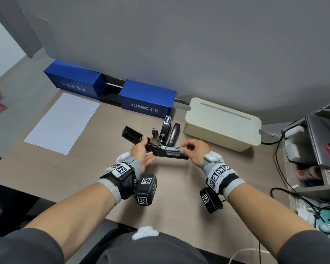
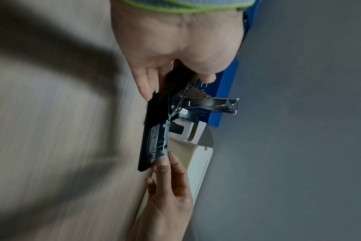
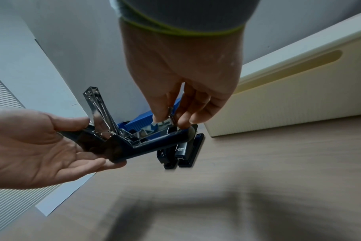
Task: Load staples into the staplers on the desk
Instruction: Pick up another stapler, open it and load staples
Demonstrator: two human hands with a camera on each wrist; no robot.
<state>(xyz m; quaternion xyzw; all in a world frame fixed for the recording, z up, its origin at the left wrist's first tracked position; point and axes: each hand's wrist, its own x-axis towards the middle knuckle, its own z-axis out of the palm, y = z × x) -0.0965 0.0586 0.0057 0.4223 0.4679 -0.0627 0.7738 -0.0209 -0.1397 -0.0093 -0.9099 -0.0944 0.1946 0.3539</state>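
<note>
An opened stapler [image 1: 156, 147] is held above the desk [image 1: 84, 168] at its hinge by the left hand [image 1: 143, 155], thumb on top and fingers spread beneath, so the channel faces up. A staple strip [image 1: 176, 148] is pinched by the right hand [image 1: 193, 151] over the channel, probably for seating. Two stapler units [image 1: 169, 132] lie behind.
</note>
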